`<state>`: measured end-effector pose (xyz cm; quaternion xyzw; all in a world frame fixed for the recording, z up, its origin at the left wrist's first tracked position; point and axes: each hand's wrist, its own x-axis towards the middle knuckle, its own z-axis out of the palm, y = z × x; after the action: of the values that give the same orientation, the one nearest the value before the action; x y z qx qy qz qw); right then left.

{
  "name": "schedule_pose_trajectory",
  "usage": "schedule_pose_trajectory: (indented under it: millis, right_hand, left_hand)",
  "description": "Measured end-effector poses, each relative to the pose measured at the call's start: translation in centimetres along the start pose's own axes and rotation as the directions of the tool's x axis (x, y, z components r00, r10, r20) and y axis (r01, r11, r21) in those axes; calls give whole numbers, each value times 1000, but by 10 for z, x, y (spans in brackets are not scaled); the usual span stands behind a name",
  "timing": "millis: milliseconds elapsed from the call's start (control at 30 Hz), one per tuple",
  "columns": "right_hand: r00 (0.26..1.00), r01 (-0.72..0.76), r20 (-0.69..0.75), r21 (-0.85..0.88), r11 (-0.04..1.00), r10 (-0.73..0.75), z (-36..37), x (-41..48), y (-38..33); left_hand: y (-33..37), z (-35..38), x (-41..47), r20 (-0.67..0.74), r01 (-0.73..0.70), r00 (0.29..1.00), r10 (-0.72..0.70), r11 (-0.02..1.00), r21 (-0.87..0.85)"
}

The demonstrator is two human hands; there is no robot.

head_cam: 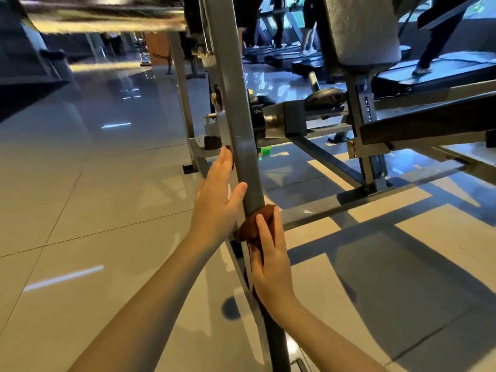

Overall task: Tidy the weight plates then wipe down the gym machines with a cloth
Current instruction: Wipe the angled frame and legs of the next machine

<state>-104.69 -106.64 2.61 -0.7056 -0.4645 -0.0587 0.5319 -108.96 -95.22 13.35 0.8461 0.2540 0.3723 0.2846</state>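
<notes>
left hand [217, 194]: flat against the left side of the post, fingers straight and together, pointing up; thumb spread onto the front face. Holds nothing, just rests on the steel.
right hand [268, 267]: lower on the same post, curled round the cloth. Thumb lies up over the fabric, one fingertip shows past the post's right edge.
cloth [251, 226]: brown, bunched, pressed onto the front of the post under the right hand, just below the left thumb. A strip trails down under the palm.
post [241, 116]: grey rectangular steel upright, slanted in this view, runs from top edge to bottom edge. Lower end looks darker.
gym machine [330, 157]: grey tube frame behind and right of the post, diagonal brace down to a floor foot, black collar on a horizontal shaft at mid height.
pad [359, 30]: pale, textured, upper right, on its own upright with a numbered adjust scale.
weight plate [324, 97]: dark disc behind the shaft, well apart from both hands; partly hidden, so cannot confirm type.
bar [102, 17]: chrome, top left, blurred.
green object [264, 151]: small, on the floor behind the post; cannot tell what it is.
floor [80, 183]: glossy pale tiles, light streaks and frame shadows.
treadmills [429, 76]: background right, people's legs on the belts.
</notes>
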Motion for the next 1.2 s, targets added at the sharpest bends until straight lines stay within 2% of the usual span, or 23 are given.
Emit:
schedule_pose_trajectory:
  millis: [100,233,300,400,500,600,700,933,1100,1200]
  right_hand:
    - [1000,15,19,-23,1000,-15,-3,-4,8]
    - [997,-25,-74,24,999,27,-2,21,-7]
    - [995,-26,-95,18,1000,28,2,11,-3]
    - [999,-49,-24,-34,998,49,5,-38,18]
    - [986,-148,77,16,989,147,-6,-54,30]
    - [975,-221,50,92,971,218,-10,-26,25]
    - [975,-218,-12,103,971,220,-6,-13,13]
    - [970,-238,60,53,970,235,-13,-43,27]
    - [980,-192,-39,85,978,196,-5,-12,7]
    - [965,-263,42,67,963,260,-9,-38,14]
  left_hand:
    - [4,4,-10,-11,1,1000,0,995,99]
    - [-2,9,-27,24,-12,1000,10,992,126]
    - [-9,9,-33,74,6,997,-19,986,166]
    - [-17,6,-46,181,27,981,-65,979,204]
    - [-15,4,-52,227,67,968,-108,981,180]
    - [-12,7,-56,230,87,965,-124,982,165]
    - [-13,10,-60,240,107,961,-139,984,143]
    - [-20,8,-65,295,139,945,-144,990,37]
    - [-15,11,-67,307,188,936,-171,982,-29]
    - [-14,9,-66,308,185,937,-167,982,-31]
